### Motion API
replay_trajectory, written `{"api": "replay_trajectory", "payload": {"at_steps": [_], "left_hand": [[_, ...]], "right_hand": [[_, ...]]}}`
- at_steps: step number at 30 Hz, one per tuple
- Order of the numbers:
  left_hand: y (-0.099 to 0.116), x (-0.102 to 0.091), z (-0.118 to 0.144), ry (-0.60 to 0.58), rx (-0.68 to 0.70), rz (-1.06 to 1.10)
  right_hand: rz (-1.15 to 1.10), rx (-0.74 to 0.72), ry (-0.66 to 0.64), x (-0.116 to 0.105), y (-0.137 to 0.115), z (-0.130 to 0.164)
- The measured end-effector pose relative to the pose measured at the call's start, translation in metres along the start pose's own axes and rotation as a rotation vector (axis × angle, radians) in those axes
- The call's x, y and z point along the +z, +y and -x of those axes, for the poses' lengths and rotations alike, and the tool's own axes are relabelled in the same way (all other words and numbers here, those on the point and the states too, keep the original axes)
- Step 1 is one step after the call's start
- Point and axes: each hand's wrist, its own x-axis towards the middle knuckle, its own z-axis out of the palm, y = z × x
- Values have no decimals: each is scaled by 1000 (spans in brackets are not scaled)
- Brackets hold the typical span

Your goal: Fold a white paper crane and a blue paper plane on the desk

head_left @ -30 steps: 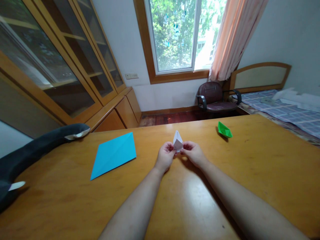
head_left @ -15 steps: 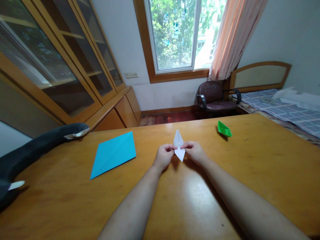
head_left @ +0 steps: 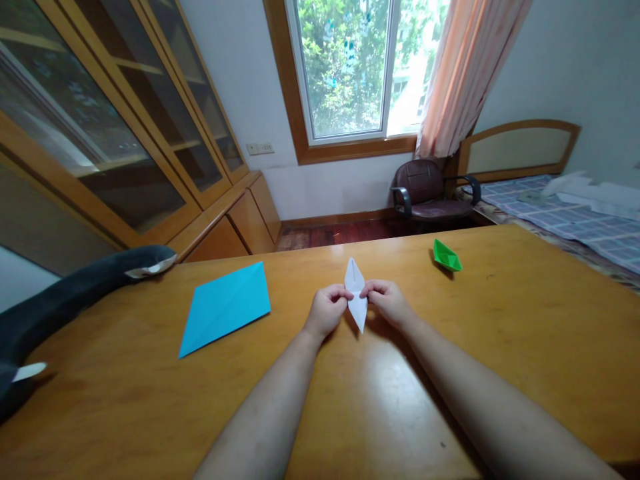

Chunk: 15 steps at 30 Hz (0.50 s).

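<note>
Two-sided pinch here: left hand, right hand, pointed white folded paper between them. Probably for even control.

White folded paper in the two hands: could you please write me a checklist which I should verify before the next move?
1. Left hand grips the left edge of the white folded paper: ok.
2. Right hand grips its right edge: ok.
3. Both pointed ends of the white paper lie free of the hands, one away from the person, one toward: ok.
4. Green paper boat stands apart from the right hand: ok.
5. Blue paper sheet lies apart from the left hand: ok.
6. Creases of the white paper are sharp: cannot tell, too small.
</note>
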Motion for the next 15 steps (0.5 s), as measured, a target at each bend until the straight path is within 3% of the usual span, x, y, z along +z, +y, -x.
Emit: {"api": "replay_trajectory", "payload": {"at_steps": [6, 15], "left_hand": [[4, 1, 2, -24, 63, -106], [0, 10, 5, 55, 35, -163]], "right_hand": [[33, 47, 19, 6, -6, 1], [-71, 76, 166, 15, -4, 1]]}}
